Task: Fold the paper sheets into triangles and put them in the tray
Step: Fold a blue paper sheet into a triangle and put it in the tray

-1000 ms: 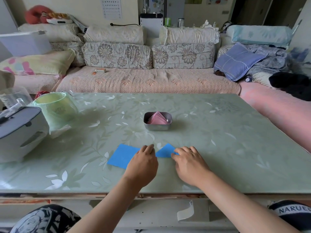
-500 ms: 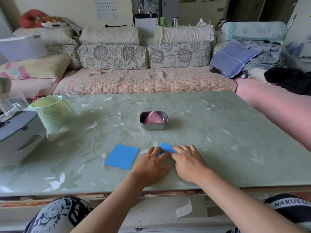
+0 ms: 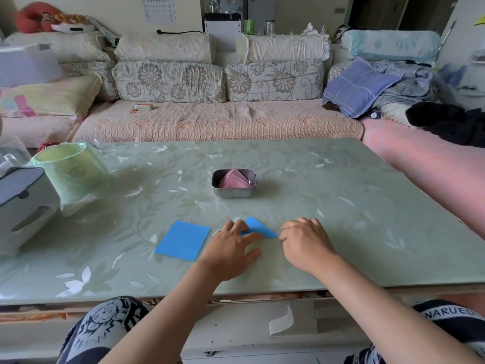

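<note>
A blue paper folded to a triangle (image 3: 258, 227) lies flat on the green table (image 3: 341, 219) between my hands. My left hand (image 3: 232, 249) rests on its left part with straight fingers pressing it down. My right hand (image 3: 304, 243) has its fingertips curled at the triangle's right tip; whether they pinch it is unclear. A flat blue paper sheet (image 3: 183, 240) lies just left of my left hand. Farther back, at the table's middle, stands a small metal tray (image 3: 233, 191) holding folded pink triangles (image 3: 235, 178).
A green-lined bin (image 3: 69, 169) and a white and grey appliance (image 3: 21, 203) stand at the table's left side. A sofa with cushions runs behind the table. The table's front edge is close to my knees.
My hands have drawn apart, uncovering more of the blue triangle. The left hand slid to its left part, the right to its right tip.
</note>
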A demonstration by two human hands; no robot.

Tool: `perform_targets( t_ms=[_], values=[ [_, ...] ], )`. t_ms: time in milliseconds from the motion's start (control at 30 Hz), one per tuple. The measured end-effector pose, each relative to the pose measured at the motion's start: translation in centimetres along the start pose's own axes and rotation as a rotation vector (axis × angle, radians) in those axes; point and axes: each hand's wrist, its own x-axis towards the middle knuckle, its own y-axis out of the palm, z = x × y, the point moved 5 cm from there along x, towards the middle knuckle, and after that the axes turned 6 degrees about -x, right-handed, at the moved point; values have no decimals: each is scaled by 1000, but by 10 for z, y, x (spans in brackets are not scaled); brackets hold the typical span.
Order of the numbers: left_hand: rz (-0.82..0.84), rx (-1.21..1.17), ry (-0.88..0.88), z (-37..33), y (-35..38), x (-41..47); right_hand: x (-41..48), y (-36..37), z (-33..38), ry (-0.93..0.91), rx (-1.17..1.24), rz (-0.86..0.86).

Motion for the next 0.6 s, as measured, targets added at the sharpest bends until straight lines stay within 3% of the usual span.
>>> perform_targets(
  t_ms=[233,467,600],
  values=[
    [-82,-178,-29,13,-3,15,8,-1,-5,31,148,-78],
    [-30,-227,-37,22,-3,35,26,2,0,23,224,24],
    [-8,-225,-57,25,-1,41,37,3,5,60,383,69]
  ],
)
